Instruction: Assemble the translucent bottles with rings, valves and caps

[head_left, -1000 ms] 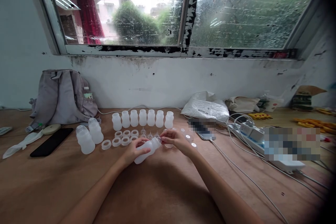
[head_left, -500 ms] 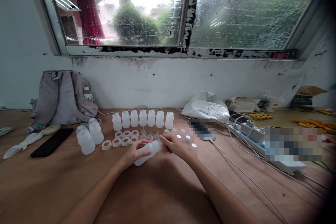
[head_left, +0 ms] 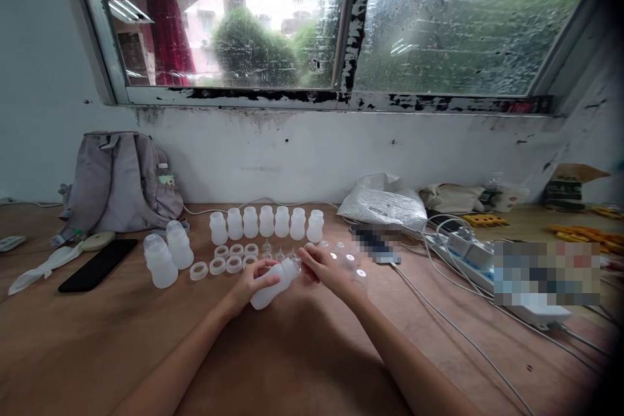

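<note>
Left hand (head_left: 250, 281) around tilted bottle (head_left: 266, 296), right hand (head_left: 326, 266) at its top, more curled now, grip unclear

The left hand (head_left: 256, 279) grips a tilted bottle (head_left: 266, 295); the right hand's (head_left: 325, 268) fingers are at its clear top, their exact hold unclear. Beyond, seven bottles (head_left: 281, 222) stand in a row, with rings (head_left: 218, 270) and teats (head_left: 266, 247) before them. Two topped bottles (head_left: 162, 270), a black phone (head_left: 97, 266) and a backpack (head_left: 119, 182) are leftward; clear caps (head_left: 361, 281) and a power strip (head_left: 536, 311) are rightward, under a window (head_left: 453, 32).
</note>
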Motion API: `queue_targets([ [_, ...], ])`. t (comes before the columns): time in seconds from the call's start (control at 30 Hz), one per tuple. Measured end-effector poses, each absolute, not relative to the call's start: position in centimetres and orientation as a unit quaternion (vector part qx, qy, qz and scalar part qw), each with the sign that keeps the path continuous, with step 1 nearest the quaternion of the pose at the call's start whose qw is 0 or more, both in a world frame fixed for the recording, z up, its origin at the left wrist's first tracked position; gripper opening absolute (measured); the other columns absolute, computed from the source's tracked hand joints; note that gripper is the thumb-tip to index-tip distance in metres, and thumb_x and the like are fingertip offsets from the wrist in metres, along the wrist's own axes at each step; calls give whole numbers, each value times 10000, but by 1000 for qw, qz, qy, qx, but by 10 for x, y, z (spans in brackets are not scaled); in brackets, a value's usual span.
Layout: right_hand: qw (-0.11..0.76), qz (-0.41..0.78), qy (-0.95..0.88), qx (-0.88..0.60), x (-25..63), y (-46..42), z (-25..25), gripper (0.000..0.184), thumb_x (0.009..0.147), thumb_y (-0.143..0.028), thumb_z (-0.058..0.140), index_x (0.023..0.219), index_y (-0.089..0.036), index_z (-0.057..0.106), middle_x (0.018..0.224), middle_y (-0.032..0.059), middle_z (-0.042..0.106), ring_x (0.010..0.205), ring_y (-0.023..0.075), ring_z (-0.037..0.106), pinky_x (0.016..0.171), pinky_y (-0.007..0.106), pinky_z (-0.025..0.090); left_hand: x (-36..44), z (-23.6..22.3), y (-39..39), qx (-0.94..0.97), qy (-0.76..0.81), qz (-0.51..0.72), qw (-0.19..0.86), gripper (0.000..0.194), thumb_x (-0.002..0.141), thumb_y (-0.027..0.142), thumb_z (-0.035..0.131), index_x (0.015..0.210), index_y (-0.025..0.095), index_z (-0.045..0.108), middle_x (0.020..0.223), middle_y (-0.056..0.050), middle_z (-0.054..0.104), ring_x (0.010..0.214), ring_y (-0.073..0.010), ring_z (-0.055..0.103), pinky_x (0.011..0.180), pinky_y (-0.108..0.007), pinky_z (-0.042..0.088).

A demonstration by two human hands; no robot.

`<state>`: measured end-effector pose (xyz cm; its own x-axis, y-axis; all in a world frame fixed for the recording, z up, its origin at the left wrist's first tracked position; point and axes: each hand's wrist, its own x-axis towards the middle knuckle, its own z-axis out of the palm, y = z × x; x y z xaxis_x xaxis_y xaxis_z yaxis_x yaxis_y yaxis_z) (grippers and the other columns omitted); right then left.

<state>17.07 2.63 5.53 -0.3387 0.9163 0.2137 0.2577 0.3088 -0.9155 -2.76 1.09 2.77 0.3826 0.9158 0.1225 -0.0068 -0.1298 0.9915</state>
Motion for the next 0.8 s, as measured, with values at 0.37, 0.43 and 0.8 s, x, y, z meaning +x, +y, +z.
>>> queue_targets([
  [0.37, 453, 451, -657, -400, 151, 15, 55, 269, 687, -437, 596, 685, -175, 536, 665, -9, 532, 664, 142, 502, 597, 253, 393, -12, 26, 3, 637, 362, 441, 518, 369, 647, 388, 654, 891, 117, 599, 733, -32, 574, 660, -129, 505, 582, -223, 381],
  [0.43, 473, 444, -645, -403, 149, 12, 56, 248, 694, -424, 594, 728, -182, 551, 700, -1, 549, 686, 147, 505, 611, 256, 398, -9, 28, -1, 630, 363, 453, 516, 355, 643, 376, 660, 880, 120, 599, 756, -31, 577, 665, -130, 507, 591, -227, 380],
  [0.8, 505, 576, -537, -355, 137, -2, 56, 246, 699, -407, 582, 687, -166, 532, 743, 47, 641, 650, 177, 572, 547, 267, 422, 7, 23, -17, 562, 302, 398, 660, 324, 726, 409, 566, 858, 119, 502, 677, -33, 552, 524, -120, 532, 481, -231, 398],
])
